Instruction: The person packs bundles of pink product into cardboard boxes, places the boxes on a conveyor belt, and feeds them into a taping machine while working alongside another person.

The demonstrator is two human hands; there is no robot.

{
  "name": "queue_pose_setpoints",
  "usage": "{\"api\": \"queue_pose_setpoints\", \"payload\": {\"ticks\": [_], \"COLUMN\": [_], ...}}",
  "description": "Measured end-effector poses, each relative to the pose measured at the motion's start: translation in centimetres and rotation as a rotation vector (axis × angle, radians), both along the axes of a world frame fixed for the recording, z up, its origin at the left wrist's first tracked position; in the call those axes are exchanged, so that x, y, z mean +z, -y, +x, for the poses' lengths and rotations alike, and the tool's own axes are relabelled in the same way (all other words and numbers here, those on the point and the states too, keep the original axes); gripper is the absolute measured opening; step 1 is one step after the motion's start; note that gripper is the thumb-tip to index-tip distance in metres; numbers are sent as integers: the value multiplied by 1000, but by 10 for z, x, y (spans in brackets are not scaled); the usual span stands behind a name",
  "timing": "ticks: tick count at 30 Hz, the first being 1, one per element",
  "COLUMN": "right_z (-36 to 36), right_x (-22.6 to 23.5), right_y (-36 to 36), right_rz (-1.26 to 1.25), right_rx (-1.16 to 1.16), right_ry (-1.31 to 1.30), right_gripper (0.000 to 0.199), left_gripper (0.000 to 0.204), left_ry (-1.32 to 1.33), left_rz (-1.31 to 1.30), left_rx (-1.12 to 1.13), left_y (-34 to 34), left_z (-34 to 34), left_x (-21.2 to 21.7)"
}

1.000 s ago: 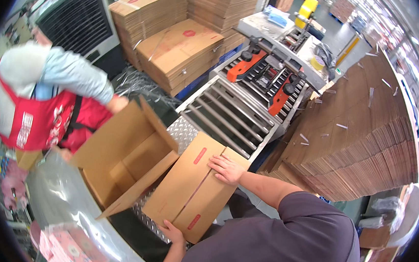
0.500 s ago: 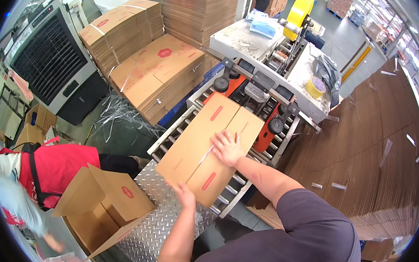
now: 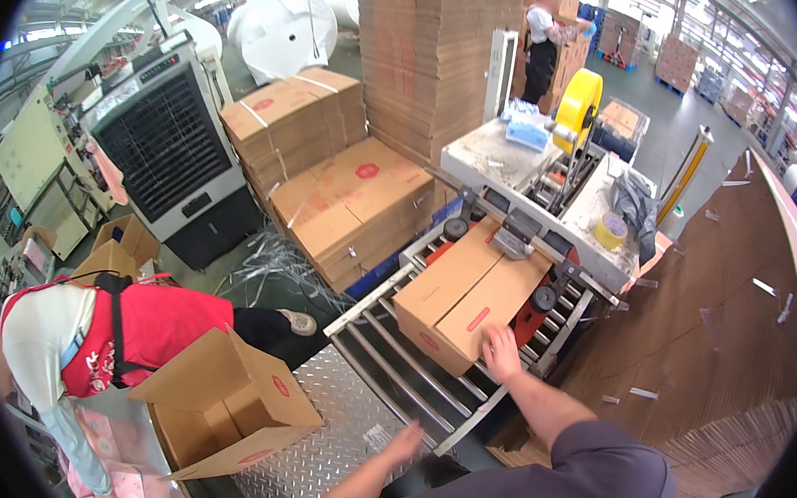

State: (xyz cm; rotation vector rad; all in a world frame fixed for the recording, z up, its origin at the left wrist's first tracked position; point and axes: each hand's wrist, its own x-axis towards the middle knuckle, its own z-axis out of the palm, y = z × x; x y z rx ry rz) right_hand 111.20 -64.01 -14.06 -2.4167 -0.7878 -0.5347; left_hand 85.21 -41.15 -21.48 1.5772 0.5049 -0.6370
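Note:
A closed brown carton lies on the roller conveyor, its far end beneath the head of a carton taping machine. My right hand rests against the carton's near right edge, fingers stretched out rather than wrapped round it. Apart from the carton, my left hand hovers by the conveyor's near end, slightly blurred, fingers extended and nothing in them. An open empty carton stands to the left, beside a diamond-plate metal surface.
At the left, a co-worker in a red apron bends over pink packages. Flat carton stacks stand behind the conveyor and at the right. A yellow tape roll sits on the machine. An air cooler stands back left.
The carton has moved away along the rollers into the taping machine. My left hand has come off it; my right hand has shifted to its near edge. The view has tilted up.

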Motion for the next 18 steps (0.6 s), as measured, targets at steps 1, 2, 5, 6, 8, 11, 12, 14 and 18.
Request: {"api": "queue_pose_setpoints", "payload": {"ticks": [1,2,5,6,8,11,12,14,18], "right_z": [-34,-72,-153,-175,-191,-219,-228,-257,-307], "right_x": [-8,-4,8,12,61,204,256,360,506], "right_y": [10,22,72,90,110,129,148,175,234], "right_rz": [111,189,154,143,183,209,112,-75,-239], "right_rx": [46,46,-156,-173,-209,-249,-207,-306,-770], "right_ry": [-58,-152,-339,-303,-259,113,361,701,867], "right_gripper": [35,34,20,17,13,7,9,23,57], "left_gripper": [56,52,47,44,39,35,34,38,43], "left_ry": [-211,-12,-1,-55,-171,-165,-133,-153,-144], "left_rz": [17,265,245,156,47,17,12,-67,-91], "left_rx": [-146,-252,-218,-137,93,258,273,313,317], "left_y": [-9,-20,-60,-74,-99,-140,-145,-158,-176], "left_z": [-39,-82,-157,-175,-218,-256,-263,-283,-305], "left_x": [-8,-31,-93,-89,-83,-70,-68,-59,-32]}}
